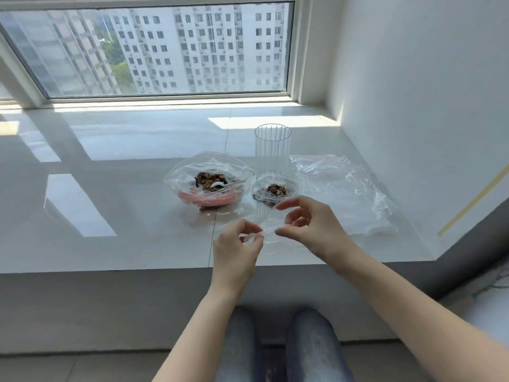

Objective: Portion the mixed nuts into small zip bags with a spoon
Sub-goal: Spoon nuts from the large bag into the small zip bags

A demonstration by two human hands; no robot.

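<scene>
Both hands' fingers (249,238) pinching small zip bag (268,232)

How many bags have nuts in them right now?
2. The large open bag lies left of the clear cup; a small bag with nuts sits before the cup. The bag held between both hands looks empty, as do the spare bags at right.

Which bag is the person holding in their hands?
The small empty zip bag, pinched at its top edge between the left hand and right hand. The other bags lie on the sill; two of them hold nuts.
</scene>
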